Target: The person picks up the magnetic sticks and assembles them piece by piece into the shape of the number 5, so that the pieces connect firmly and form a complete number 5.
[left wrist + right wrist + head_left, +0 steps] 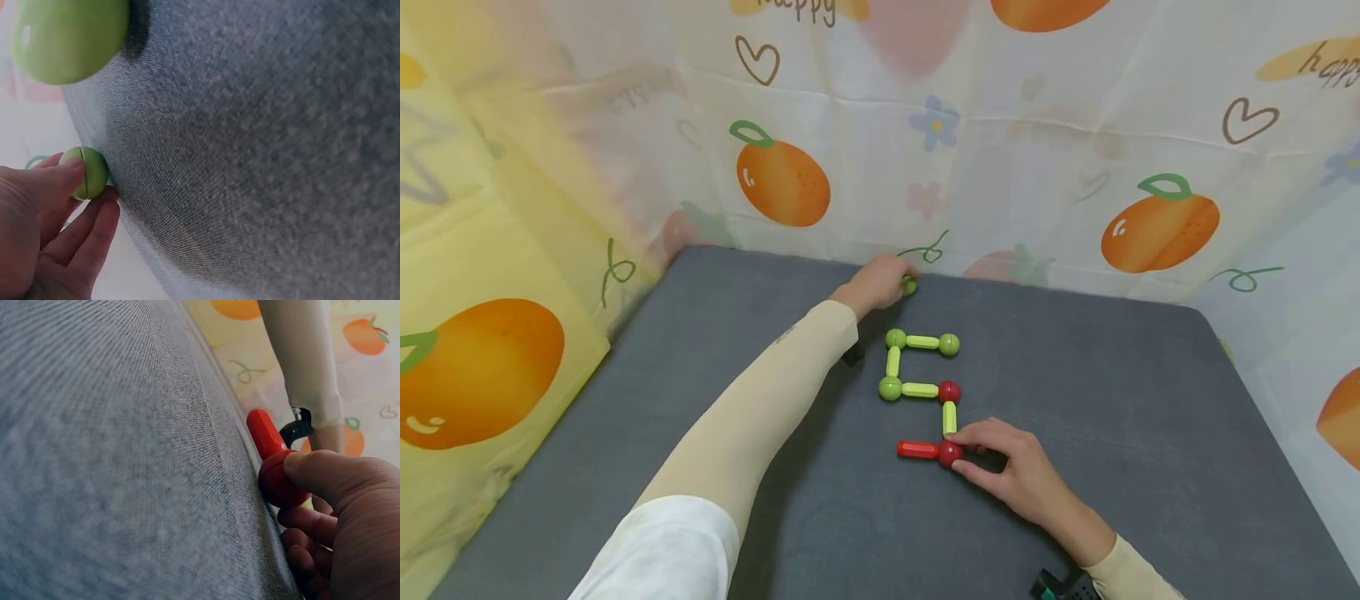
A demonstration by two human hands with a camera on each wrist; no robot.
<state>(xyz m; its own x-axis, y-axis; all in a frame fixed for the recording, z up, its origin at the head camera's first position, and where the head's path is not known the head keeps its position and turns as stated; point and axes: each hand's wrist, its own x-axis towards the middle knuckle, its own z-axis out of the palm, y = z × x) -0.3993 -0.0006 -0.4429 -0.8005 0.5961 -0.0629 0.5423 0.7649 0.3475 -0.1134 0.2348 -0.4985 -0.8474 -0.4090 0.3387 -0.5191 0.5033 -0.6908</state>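
Observation:
Near the back edge of the table, my left hand [880, 285] pinches a loose green ball [909, 285] between thumb and fingers; the left wrist view shows a seam round this ball [94, 172]. My right hand [1022, 471] holds the nearest red ball [950, 454] with thumb and fingertips. From that ball a red stick [917, 450] points left, and a yellow-green stick [950, 418] runs back to a second red ball [950, 392]. More yellow-green sticks [921, 390] join green balls [891, 388] behind, making an S-like shape that lies flat.
A dark grey cloth-covered table [1112, 400] carries everything. Behind it hangs a white curtain [1000, 192] printed with oranges, with a yellow part [467, 250] at the left. A black wrist device [1060, 585] sits under the right forearm.

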